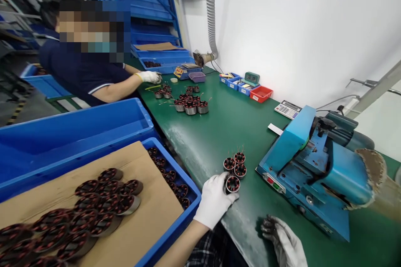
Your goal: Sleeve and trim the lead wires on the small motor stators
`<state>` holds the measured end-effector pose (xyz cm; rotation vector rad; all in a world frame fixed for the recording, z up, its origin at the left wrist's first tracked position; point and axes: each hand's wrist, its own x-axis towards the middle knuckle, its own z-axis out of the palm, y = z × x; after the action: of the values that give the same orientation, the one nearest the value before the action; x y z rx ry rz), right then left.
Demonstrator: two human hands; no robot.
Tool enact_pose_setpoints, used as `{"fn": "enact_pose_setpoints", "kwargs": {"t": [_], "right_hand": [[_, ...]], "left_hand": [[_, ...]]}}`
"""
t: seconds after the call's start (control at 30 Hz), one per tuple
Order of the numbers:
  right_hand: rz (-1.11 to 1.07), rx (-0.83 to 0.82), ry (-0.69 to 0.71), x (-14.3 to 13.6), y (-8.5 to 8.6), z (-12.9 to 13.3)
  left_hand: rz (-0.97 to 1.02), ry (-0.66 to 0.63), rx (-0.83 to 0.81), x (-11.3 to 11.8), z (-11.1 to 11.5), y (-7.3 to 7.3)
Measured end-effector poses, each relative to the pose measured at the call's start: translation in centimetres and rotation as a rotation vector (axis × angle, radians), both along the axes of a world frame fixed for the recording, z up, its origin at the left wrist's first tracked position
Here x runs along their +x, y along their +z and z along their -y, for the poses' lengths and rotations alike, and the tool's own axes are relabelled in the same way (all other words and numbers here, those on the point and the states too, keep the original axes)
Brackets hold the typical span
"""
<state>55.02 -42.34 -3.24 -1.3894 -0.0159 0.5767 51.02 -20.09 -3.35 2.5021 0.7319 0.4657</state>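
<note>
My left hand (216, 198), in a white glove, has its thumb and fingers closed around a wound motor stator (233, 184) on the green table. That stator is a metal ring with dark, copper-coloured windings inside. Right beyond it stand three more stators (240, 170), with thin wire ends sticking up from them. My right hand (283, 240), whose glove is blackened at the fingertips, hovers at or rests on the table near the front edge. Its fingers are loosely bent and a little apart, with nothing visible in them.
A blue belt machine (313, 171) stands at the right. To my left, a blue crate (192, 206) holds cardboard (153, 217) with many stators on top. Farther along the table (206, 137) are another stator group (191, 106), small bins (261, 93), a calculator (287, 109) and a seated co-worker (84, 66).
</note>
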Motion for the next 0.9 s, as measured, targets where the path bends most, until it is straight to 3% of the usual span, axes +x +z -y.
{"fn": "enact_pose_setpoints", "kwargs": {"t": [0.07,0.13,0.3,0.47,0.63,0.77,0.83,0.9], "right_hand": [[-0.039,-0.009,0.037,0.1,0.7,-0.8],[0.061,-0.103,0.03,0.2,0.9,-1.0],[0.414,-0.476,-0.114,-0.3,0.1,1.2],[0.436,-0.374,-0.31,-2.0,-0.6,2.9],[0.285,-0.148,-0.432,-2.9,0.9,2.9],[0.009,0.173,-0.689,-2.1,2.6,5.5],[-0.035,0.143,-0.745,-1.6,2.8,6.9],[-0.035,-0.024,-0.603,-1.3,2.3,7.3]], "left_hand": [[-0.069,-0.124,0.015,0.3,2.1,0.5],[-0.081,-0.272,0.049,0.5,4.7,0.9],[0.147,-0.553,0.007,0.7,10.2,0.6],[0.222,-0.839,-0.192,0.7,11.2,0.2],[0.189,-0.846,-0.237,0.7,11.0,0.1],[0.202,-0.772,-0.199,0.5,11.3,0.3],[0.195,-0.768,-0.187,0.5,11.3,0.7],[0.208,-0.821,-0.199,0.6,11.0,1.0]]}}
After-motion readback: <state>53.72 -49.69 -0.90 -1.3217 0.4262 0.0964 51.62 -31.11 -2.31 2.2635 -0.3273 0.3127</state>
